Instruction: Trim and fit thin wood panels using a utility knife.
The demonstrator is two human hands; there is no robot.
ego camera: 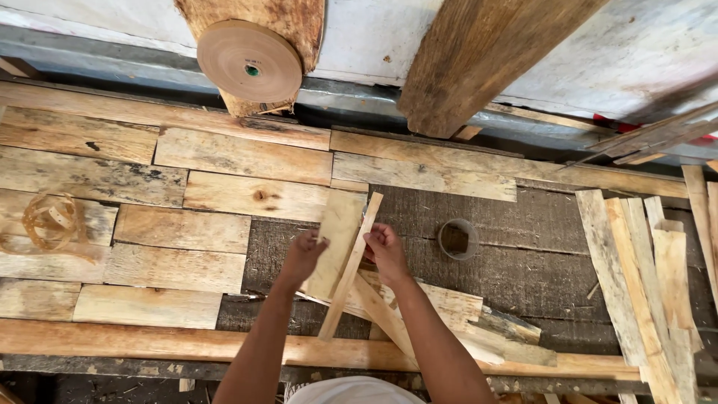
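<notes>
The work went on at a rough dark workbench (538,254), set against a pale wall with a heavy timber beam (479,60) leaning at one o'clock and a large roll of brown tape (250,61) hanging at eleven o'clock.

At the centre, the left hand (303,254) pinched the wide veneer piece (335,239), fingers curled on its left edge. The right hand (385,251) gripped the narrow strip (350,269), fingers closed round its upper part; the strip lay aslant, touching the wide piece's right edge. Both pieces stood tilted above a loose heap of offcuts (449,314) at five o'clock.

By my judgement the patchwork was roughly half done: from nine to twelve o'clock, fitted veneer sheets (217,194) already covered the bench, edge to edge in rows, while the bare dark stretch from the centre towards three o'clock was yet to be filled.

Farther out, a small clear tape ring (458,239) sat just right of the hands. A stack of long strips (643,277) lay at three o'clock, a coil of amber banding (48,221) at nine o'clock, and a long batten (149,343) ran along the near edge.
</notes>
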